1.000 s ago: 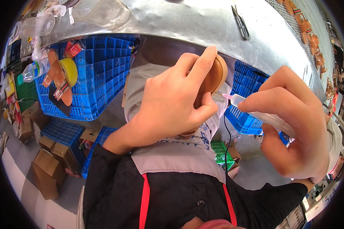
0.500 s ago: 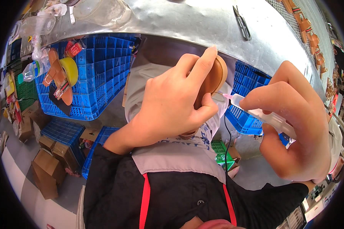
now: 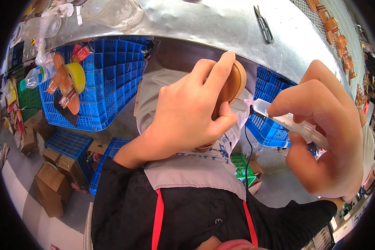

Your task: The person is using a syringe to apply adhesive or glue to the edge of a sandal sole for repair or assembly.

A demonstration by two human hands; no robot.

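My left hand (image 3: 191, 106) is wrapped over a tan brown sandal (image 3: 236, 81) above my lap, its index finger stretched along the sole's rounded end. Most of the sandal is hidden beneath that hand. In my right hand (image 3: 325, 125) is a clear plastic syringe (image 3: 296, 123), gripped by curled fingers with the thumb below. The syringe's pink-hubbed thin needle (image 3: 246, 101) points left at the edge of the sole, close to my left thumb. Whether the tip touches the sole I cannot tell.
Black thread snips (image 3: 263, 25) lie on the metal bench (image 3: 208, 21) ahead. Blue crates stand left (image 3: 96, 83) and right (image 3: 264, 129) of my knees; a sandal and a yellow tape roll (image 3: 76, 79) rest on the left one. More sandals (image 3: 339, 41) line the far right.
My right hand and the syringe have shifted slightly right, drawing the needle a little away from the sole's edge. The left hand and sandal have barely moved.
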